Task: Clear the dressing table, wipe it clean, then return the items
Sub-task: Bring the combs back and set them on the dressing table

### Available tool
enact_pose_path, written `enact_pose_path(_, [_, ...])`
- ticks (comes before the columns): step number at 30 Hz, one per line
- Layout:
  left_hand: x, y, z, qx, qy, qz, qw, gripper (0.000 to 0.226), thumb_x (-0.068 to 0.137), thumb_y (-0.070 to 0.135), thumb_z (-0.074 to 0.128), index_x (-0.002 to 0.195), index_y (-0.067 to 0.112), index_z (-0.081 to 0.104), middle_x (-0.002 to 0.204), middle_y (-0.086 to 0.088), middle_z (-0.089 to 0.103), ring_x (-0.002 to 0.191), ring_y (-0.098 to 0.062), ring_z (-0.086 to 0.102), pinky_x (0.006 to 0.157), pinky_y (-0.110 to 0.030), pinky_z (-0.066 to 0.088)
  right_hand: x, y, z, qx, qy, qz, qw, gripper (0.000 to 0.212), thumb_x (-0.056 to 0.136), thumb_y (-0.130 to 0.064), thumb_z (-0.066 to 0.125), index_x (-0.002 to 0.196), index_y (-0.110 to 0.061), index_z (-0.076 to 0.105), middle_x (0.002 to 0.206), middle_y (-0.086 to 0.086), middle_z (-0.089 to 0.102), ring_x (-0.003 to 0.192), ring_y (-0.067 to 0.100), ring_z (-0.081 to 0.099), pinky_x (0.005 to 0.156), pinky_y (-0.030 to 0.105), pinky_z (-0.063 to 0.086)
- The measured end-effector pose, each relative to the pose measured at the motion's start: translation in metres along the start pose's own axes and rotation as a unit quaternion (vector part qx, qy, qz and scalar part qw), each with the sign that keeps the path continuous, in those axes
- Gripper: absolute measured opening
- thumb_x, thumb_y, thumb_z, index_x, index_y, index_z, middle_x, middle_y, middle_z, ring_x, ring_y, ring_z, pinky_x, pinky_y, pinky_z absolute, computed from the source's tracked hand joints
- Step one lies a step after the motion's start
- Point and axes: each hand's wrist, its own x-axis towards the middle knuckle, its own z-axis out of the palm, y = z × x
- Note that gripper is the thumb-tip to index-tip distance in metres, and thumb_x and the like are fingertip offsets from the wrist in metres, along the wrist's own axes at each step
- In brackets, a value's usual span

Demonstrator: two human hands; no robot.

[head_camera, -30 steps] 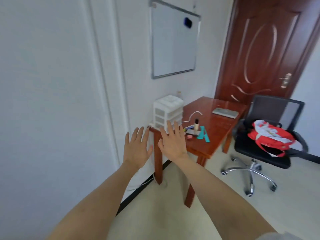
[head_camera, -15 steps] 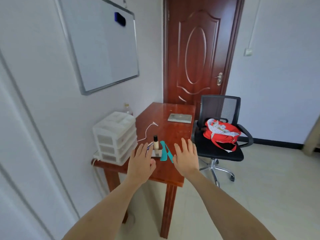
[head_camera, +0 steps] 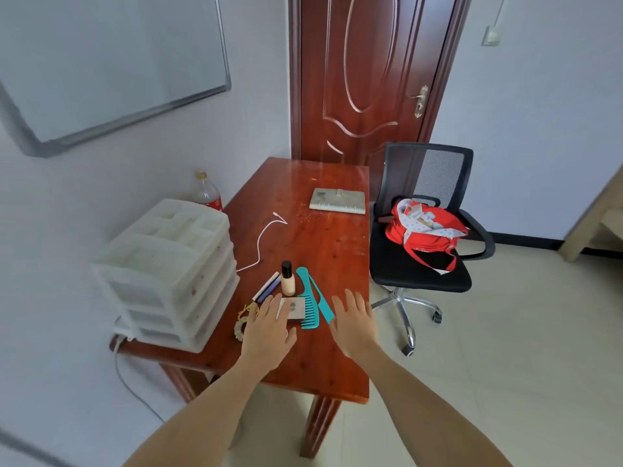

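Observation:
A red-brown wooden dressing table (head_camera: 323,251) stands against the left wall. Near its front lie a teal wide-tooth comb (head_camera: 308,298), a thinner teal comb (head_camera: 320,298), an upright foundation bottle (head_camera: 287,279), a dark and a white tube (head_camera: 267,286), a small grey box (head_camera: 294,307) and hair ties (head_camera: 244,316). My left hand (head_camera: 268,335) hovers flat with fingers spread over the grey box and hair ties. My right hand (head_camera: 354,321) is open over the table's right edge, beside the combs. Both hands hold nothing.
A white plastic drawer organizer (head_camera: 168,271) fills the table's left front, with a soda bottle (head_camera: 206,193) behind it. A white cable (head_camera: 261,242) and a flat grey device (head_camera: 337,201) lie farther back. A black office chair (head_camera: 421,278) carrying a red bag (head_camera: 423,230) stands right, before a brown door (head_camera: 364,72).
The view has moved closer to the table and tilted down. Both open hands now hover over the table's front end instead of in front of it.

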Motion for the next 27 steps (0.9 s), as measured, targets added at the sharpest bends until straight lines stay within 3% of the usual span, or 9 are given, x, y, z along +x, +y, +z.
enact_pose_path(2, [0.014, -0.009, 0.018, -0.002, -0.02, -0.006, 1.0, 0.058, 0.054, 0.038, 0.084, 0.104, 0.014, 0.067, 0.104, -0.007, 0.07, 0.096, -0.025, 0.067, 0.075, -0.043, 0.054, 0.022, 0.001, 0.02, 0.006, -0.038, 0.006, 0.999, 0.05, 0.1, -0.039, 0.031, 0.146, -0.023, 0.021, 0.156, 0.006, 0.015, 0.144, 0.03, 0.008, 0.116, 0.044, 0.01])
enact_pose_path(4, [0.025, -0.015, 0.029, -0.009, -0.054, -0.02, 0.998, 0.056, 0.063, 0.04, 0.078, 0.111, 0.015, 0.064, 0.115, -0.006, 0.066, 0.105, -0.025, 0.063, 0.082, -0.041, 0.051, 0.041, 0.002, 0.037, 0.005, -0.072, 0.009, 0.997, 0.05, 0.1, -0.039, 0.032, 0.146, -0.024, 0.022, 0.156, 0.007, 0.016, 0.143, 0.03, 0.009, 0.116, 0.044, 0.012])
enact_pose_path(6, [0.037, -0.024, 0.043, -0.037, -0.084, -0.028, 0.995, 0.062, 0.081, 0.045, 0.058, 0.135, 0.017, 0.044, 0.142, -0.003, 0.043, 0.131, -0.023, 0.039, 0.105, -0.041, 0.034, 0.06, 0.002, 0.051, 0.01, -0.094, 0.011, 0.995, 0.051, 0.099, -0.039, 0.033, 0.146, -0.023, 0.021, 0.156, 0.007, 0.016, 0.143, 0.031, 0.01, 0.115, 0.044, 0.014])
enact_pose_path(8, [0.042, -0.035, 0.058, -0.04, -0.154, 0.005, 0.987, 0.069, 0.088, 0.054, 0.039, 0.145, 0.022, 0.021, 0.154, -0.001, 0.019, 0.142, -0.019, 0.013, 0.114, -0.039, 0.013, 0.072, 0.0, 0.065, 0.011, -0.117, 0.001, 0.993, 0.054, 0.098, -0.042, 0.035, 0.147, -0.024, 0.02, 0.155, 0.007, 0.016, 0.143, 0.031, 0.009, 0.115, 0.044, 0.013])
enact_pose_path(14, [0.061, -0.056, 0.084, -0.028, -0.243, 0.073, 0.967, 0.09, 0.081, 0.063, 0.045, 0.148, 0.024, 0.0, 0.157, 0.001, -0.003, 0.143, -0.017, -0.006, 0.115, -0.039, 0.0, 0.092, -0.002, 0.098, -0.017, -0.157, -0.046, 0.986, 0.072, 0.093, -0.058, 0.03, 0.15, -0.024, 0.002, 0.158, 0.009, -0.002, 0.144, 0.032, -0.006, 0.115, 0.049, 0.002])
enact_pose_path(19, [0.088, -0.061, 0.098, -0.057, -0.218, 0.099, 0.969, 0.082, 0.078, 0.064, 0.016, 0.148, 0.021, 0.009, 0.157, -0.003, 0.006, 0.143, -0.019, 0.001, 0.115, -0.039, 0.002, 0.101, -0.008, 0.109, -0.008, -0.137, -0.032, 0.99, 0.072, 0.092, -0.06, 0.031, 0.15, -0.024, 0.007, 0.158, 0.008, 0.002, 0.144, 0.031, -0.003, 0.114, 0.05, 0.001])
enact_pose_path(24, [0.11, -0.061, 0.11, -0.049, -0.188, 0.139, 0.971, 0.065, 0.088, 0.042, 0.051, 0.143, 0.016, 0.028, 0.149, -0.009, 0.03, 0.138, -0.026, 0.026, 0.112, -0.041, 0.021, 0.104, -0.001, 0.11, 0.005, -0.113, 0.043, 0.993, 0.072, 0.09, -0.056, 0.038, 0.149, -0.023, 0.012, 0.158, 0.007, 0.005, 0.144, 0.029, 0.001, 0.115, 0.047, 0.002])
enact_pose_path(27, [0.118, -0.061, 0.111, -0.046, -0.189, 0.145, 0.97, 0.059, 0.089, 0.034, 0.055, 0.14, 0.016, 0.031, 0.146, -0.008, 0.033, 0.133, -0.025, 0.031, 0.11, -0.038, 0.026, 0.113, 0.0, 0.105, 0.016, -0.102, 0.086, 0.991, 0.069, 0.089, -0.053, 0.042, 0.147, -0.023, 0.019, 0.157, 0.005, 0.01, 0.144, 0.027, 0.008, 0.116, 0.045, 0.009])
